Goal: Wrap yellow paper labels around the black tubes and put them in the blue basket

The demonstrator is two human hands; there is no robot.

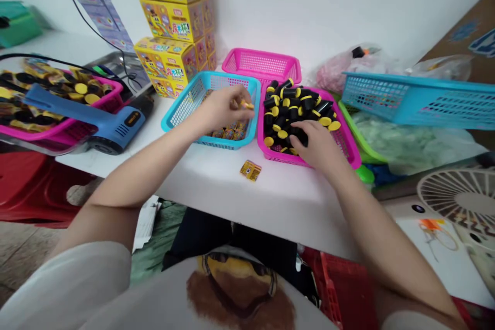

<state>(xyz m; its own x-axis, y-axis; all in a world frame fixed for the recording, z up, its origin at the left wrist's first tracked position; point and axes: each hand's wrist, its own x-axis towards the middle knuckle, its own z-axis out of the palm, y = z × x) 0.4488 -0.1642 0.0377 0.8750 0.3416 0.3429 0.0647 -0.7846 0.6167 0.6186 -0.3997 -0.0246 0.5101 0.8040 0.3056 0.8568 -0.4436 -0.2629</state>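
Observation:
My left hand point(228, 107) is over the blue basket point(181, 94), its fingers pinched on a small yellow-orange printed wrapper point(247, 105). More printed wrappers point(232, 131) lie in that basket, partly hidden by my hand and forearm. To the right, a pink basket point(350, 150) is heaped with small black containers point(288, 93) that have yellow ends. My right hand point(315, 142) reaches into its near side, thumb and fingers curled around a black container point(299, 136), mostly covered by the fingers. A flat yellow wrapper point(250, 170) lies on the white table point(232, 191) between the baskets and me.
Stacked yellow boxes point(170, 20) stand behind the blue basket, beside another pink basket point(261, 64). At left, a blue heat gun point(116, 121) lies by a full pink basket point(110, 103). At right are a raised blue basket point(417, 98), plastic bags point(410, 139) and a fan point(464, 196).

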